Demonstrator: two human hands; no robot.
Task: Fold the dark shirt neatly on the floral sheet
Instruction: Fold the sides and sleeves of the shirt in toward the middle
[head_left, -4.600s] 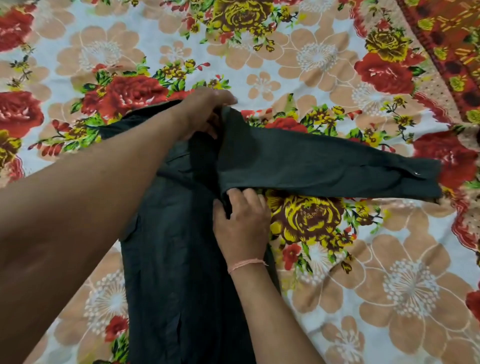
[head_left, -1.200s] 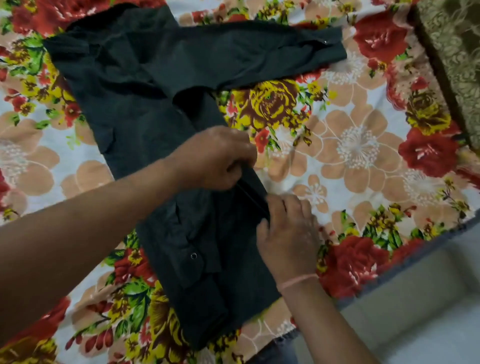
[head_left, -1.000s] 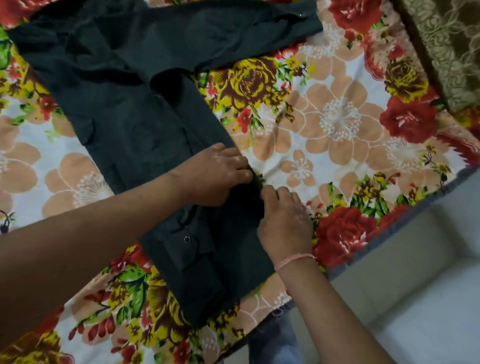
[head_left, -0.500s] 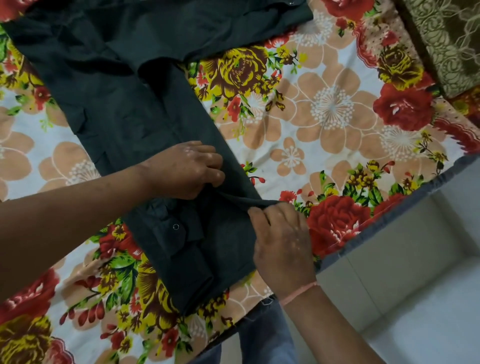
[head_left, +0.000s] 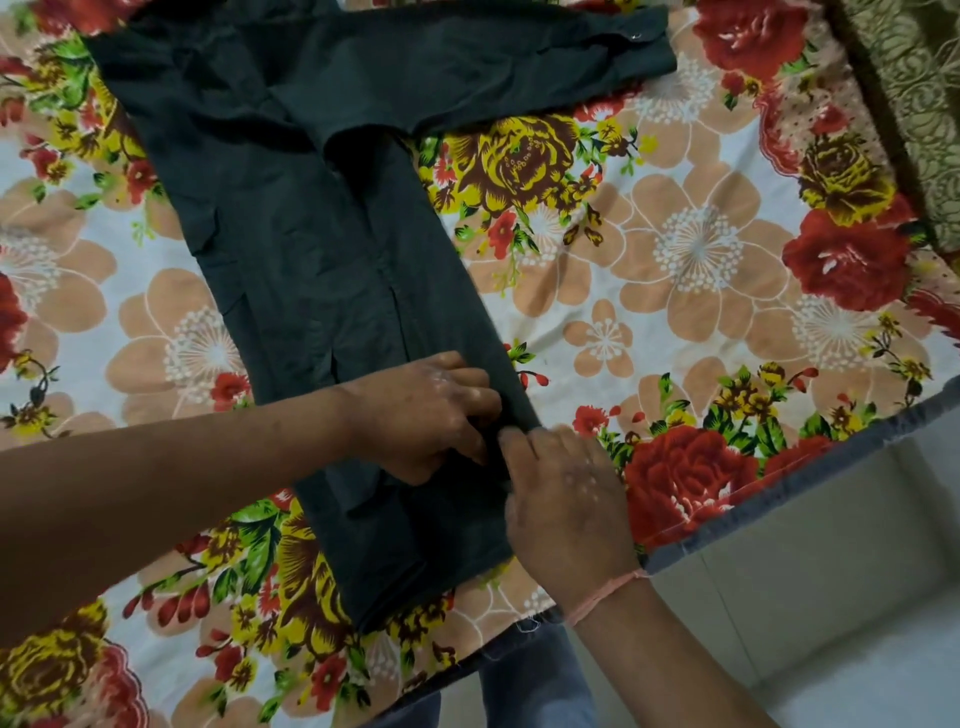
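The dark shirt (head_left: 311, 234) lies flat on the floral sheet (head_left: 675, 270), its body folded into a long narrow strip running from upper left to lower middle. One sleeve (head_left: 493, 62) stretches out to the right near the top. My left hand (head_left: 431, 410) rests on the strip's right folded edge, fingers curled and pinching the cloth. My right hand (head_left: 566, 499) is just beside it, fingertips gripping the same edge from the right. A thin pink thread circles my right wrist.
The sheet's grey-hemmed edge (head_left: 779, 488) runs diagonally at lower right, with pale floor (head_left: 831, 623) beyond it. A patterned olive cloth (head_left: 914, 104) lies at the top right. My blue-trousered legs (head_left: 530, 680) show at the bottom.
Both hands have worked down the shirt's right folded edge from the shoulder toward the hem. My left hand has slid right until it meets my right hand on that edge.
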